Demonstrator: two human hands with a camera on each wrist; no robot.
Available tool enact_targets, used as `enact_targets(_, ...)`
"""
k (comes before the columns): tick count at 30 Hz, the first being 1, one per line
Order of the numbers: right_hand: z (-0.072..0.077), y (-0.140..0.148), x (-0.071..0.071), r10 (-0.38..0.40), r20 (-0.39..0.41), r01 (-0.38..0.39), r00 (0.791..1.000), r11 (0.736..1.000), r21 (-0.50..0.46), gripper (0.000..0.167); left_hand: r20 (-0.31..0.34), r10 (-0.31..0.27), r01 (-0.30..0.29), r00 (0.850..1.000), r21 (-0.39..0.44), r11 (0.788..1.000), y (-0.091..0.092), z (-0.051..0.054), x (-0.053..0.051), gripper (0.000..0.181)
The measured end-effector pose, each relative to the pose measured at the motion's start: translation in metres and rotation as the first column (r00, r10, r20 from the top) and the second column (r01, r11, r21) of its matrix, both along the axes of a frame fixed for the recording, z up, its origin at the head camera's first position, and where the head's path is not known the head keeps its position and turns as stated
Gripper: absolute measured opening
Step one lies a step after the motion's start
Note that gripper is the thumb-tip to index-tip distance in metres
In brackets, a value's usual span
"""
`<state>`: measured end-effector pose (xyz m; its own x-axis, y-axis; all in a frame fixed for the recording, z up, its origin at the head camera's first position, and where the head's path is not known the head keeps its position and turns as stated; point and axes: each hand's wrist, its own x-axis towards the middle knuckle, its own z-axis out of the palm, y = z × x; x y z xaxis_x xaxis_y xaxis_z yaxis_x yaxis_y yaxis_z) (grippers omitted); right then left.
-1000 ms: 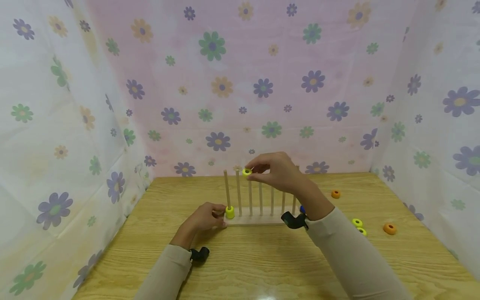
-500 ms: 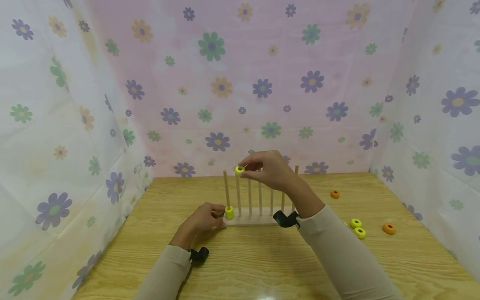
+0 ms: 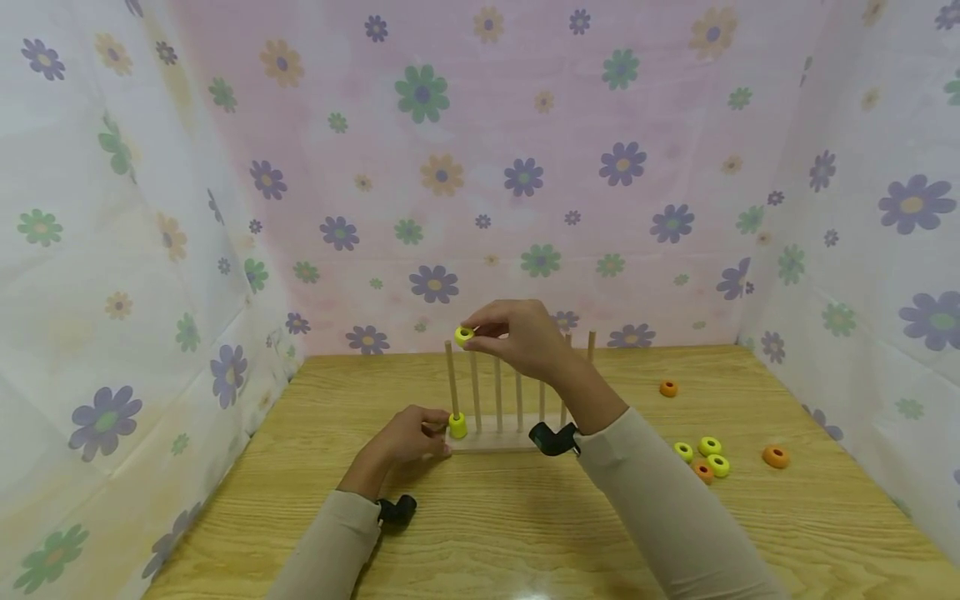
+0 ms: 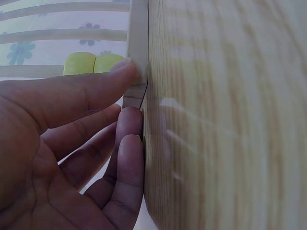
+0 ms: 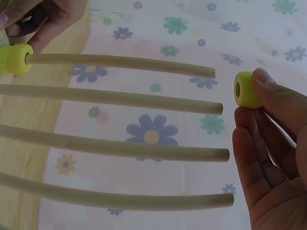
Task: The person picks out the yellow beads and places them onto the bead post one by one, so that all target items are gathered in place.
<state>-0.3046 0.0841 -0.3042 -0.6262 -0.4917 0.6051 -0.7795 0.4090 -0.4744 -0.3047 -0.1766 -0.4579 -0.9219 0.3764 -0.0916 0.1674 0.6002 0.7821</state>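
My right hand (image 3: 525, 337) pinches a yellow ring bead (image 3: 464, 336) between thumb and fingers, just above the leftmost peg's tip. In the right wrist view the bead (image 5: 247, 90) is apart from the peg end, its hole facing the peg. Two yellow beads (image 3: 457, 426) sit stacked at the foot of that leftmost peg. My left hand (image 3: 408, 435) grips the left end of the wooden peg rack (image 3: 491, 442); in the left wrist view the thumb lies on the base (image 4: 136, 52) and the fingertips touch its end. My right arm partly hides the rack's right side.
On the wooden table (image 3: 480, 533), right of the rack, lie several loose yellow beads (image 3: 710, 447) and an orange bead (image 3: 702, 472) in a group. Other orange beads lie apart, one to the right (image 3: 776, 457) and one farther back (image 3: 668, 388). Flowered cloth (image 3: 480, 167) surrounds the table.
My right hand has moved left with the yellow bead, from over the third peg to the leftmost one. My left hand has stayed on the rack's end. More loose beads show beside my sleeve.
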Motion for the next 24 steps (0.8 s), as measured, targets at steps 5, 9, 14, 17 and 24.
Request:
enact_targets(5, 0.001, -0.007, -0.002, -0.001, 0.007, 0.001, 1.0, 1.0, 0.001, 0.024, 0.001, -0.008, 0.008, 1.0, 0.004, 1.0, 0.0, 0.001, 0.0, 0.055)
enact_targets(9, 0.003, -0.011, -0.002, -0.006, 0.03, 0.006, 1.0, 1.0, 0.004, 0.023, 0.002, -0.012, 0.012, 1.0, 0.007, 1.0, 0.0, 0.0, 0.0, 0.054)
enact_targets(14, 0.003, -0.015, -0.003, -0.013, 0.06, 0.013, 0.998, 1.0, 0.006, 0.023, -0.001, -0.021, 0.021, 1.0, 0.019, 1.0, -0.001, -0.002, -0.001, 0.054)
enact_targets(17, 0.002, -0.016, -0.004, -0.012, 0.072, 0.012, 0.997, 1.0, 0.005, 0.023, -0.001, -0.017, 0.017, 1.0, 0.018, 1.0, -0.001, -0.004, -0.002, 0.054)
enact_targets(24, 0.0, -0.019, -0.005, -0.011, 0.078, 0.01, 0.997, 1.0, 0.011, 0.022, 0.002, -0.011, 0.011, 1.0, 0.012, 1.0, -0.001, -0.002, -0.002, 0.055)
